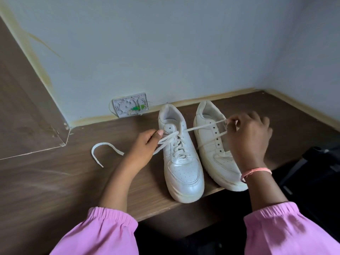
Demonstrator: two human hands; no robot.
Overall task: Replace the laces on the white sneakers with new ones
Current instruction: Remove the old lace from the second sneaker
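The left hand point(145, 147) has its fingers curled round one end of a white lace point(176, 142), with the thumb pressed on top of the strand just beside the left sneaker's collar; the loose tail of that end runs out from under the hand and curves across the bench point(55, 181) to the left. The right hand point(247, 137) is raised over the far side of the right sneaker, its fingertips pinching the other end of the same lace. That strand stretches taut from the pinch, across the open throat of the right sneaker, back to the top eyelets of the left one. A second strand slants from under the right hand down toward the right sneaker's near side; whether it is gripped too cannot be told.

The left sneaker point(181, 162) stands upright on the bench, toe toward the person, laced in crossings up its tongue. The right sneaker point(213, 144) stands just beside it, toe also toward the person, its dark eyelets bare, its toe reaching the bench's front edge.

A pink thread bracelet point(257, 171) circles the right wrist, and pink sleeves point(103, 234) with gathered cuffs cover both forearms. A small white wall box point(130, 105) with a green patch sits on the wall behind the sneakers.
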